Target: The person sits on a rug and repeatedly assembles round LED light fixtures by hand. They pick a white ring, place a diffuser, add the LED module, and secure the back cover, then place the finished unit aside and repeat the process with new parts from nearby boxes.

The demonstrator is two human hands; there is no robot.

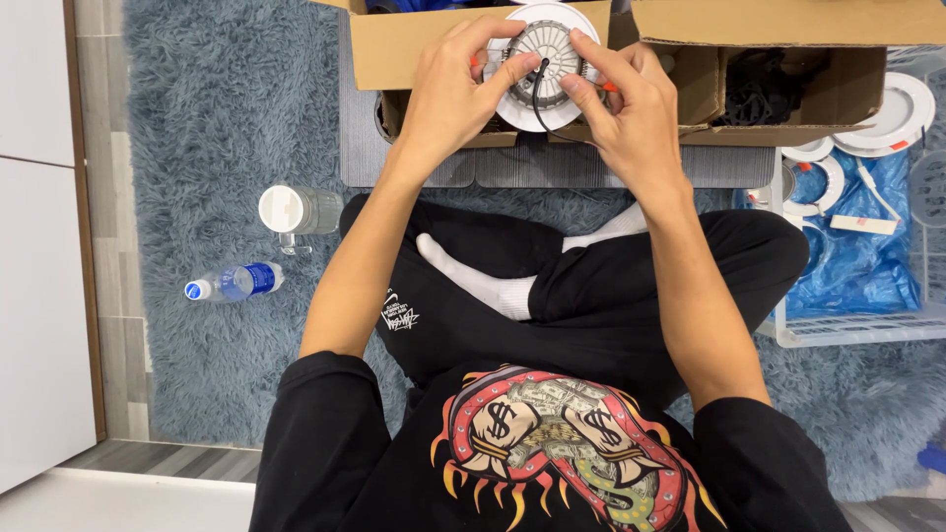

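Above crossed legs, both hands, left hand (455,94) and right hand (631,113), clasping a round white light fixture (539,67) (cardboard boxes (778,59) behind, water bottle (236,282) aside).

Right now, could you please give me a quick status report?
Both hands, left and right, grip round white light fixture. Black wire dangling. Open cardboard box directly beneath.

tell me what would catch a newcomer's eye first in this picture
First, the round white light fitting with a ribbed grey middle and a black wire, held up at top centre by the left hand and the right hand over open cardboard boxes. Next, the shaggy blue-grey rug, with a water bottle and a white-lidded jar lying at left. At right, more white rings lie beside blue plastic.
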